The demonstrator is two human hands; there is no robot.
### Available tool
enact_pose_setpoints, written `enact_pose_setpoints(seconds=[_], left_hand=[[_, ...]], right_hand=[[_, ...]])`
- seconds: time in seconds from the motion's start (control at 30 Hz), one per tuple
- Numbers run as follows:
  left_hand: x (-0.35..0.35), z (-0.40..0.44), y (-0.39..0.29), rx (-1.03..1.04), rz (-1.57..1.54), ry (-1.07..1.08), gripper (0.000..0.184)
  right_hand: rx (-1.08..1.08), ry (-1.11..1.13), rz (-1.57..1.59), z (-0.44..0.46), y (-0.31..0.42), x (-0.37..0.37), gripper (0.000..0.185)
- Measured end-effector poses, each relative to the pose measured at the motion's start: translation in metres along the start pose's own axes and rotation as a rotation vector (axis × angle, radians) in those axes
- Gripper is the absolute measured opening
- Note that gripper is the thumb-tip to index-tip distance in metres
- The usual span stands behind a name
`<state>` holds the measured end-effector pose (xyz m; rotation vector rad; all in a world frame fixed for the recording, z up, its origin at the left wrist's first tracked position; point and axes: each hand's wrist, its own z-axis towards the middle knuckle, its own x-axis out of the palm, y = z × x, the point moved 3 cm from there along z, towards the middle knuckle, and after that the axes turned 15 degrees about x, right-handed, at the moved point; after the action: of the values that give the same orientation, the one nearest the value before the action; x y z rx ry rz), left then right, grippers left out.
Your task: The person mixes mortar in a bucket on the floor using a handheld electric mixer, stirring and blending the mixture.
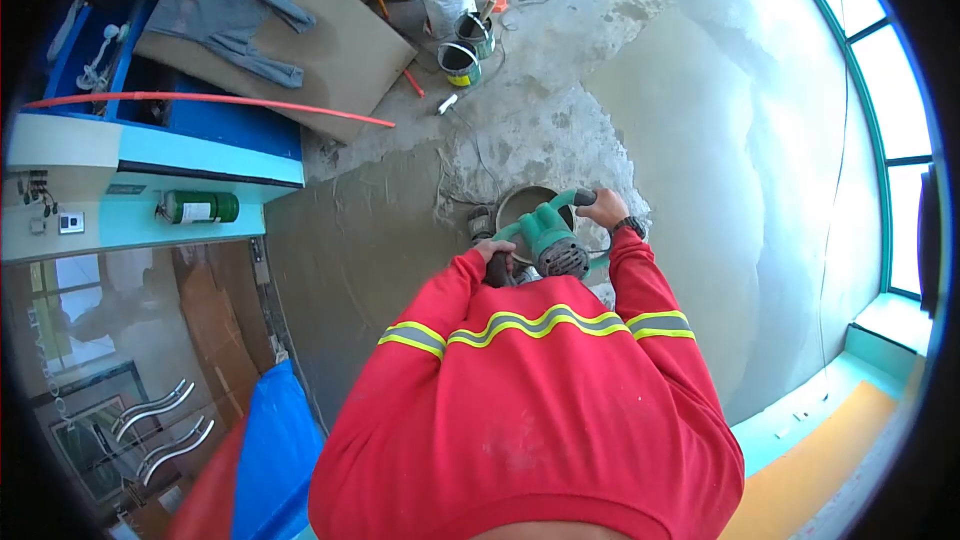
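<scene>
A green handheld power mixer (545,228) with a dark vented motor end is in front of my body, above a round bucket (512,208). My left hand (495,249) is closed around its left handle. At the right, my right hand (604,208) wraps the black grip at the other side, a dark watch on that wrist. Most of the bucket's inside and the mixer's lower end are hidden behind the tool. A dark shoe (481,223) shows beside the bucket's left side.
Wet-looking smooth screed (700,140) spreads to the right, rough concrete (560,90) ahead. Several pails, one a yellow-labelled bucket (459,64), stand near a white sack (446,0). A cable (478,145) crosses the floor. At left lies a board (330,50) with grey clothing (228,5).
</scene>
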<state>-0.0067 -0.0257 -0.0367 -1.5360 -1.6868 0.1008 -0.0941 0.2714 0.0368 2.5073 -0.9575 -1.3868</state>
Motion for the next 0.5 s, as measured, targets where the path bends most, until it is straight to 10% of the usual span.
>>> enact_pose_setpoints(seconds=[0.5], left_hand=[[0.111,0.014,-0.023,0.031,0.473,0.024,0.016]], right_hand=[[0.233,-0.190,0.436,-0.076,-0.145,0.020,0.040]])
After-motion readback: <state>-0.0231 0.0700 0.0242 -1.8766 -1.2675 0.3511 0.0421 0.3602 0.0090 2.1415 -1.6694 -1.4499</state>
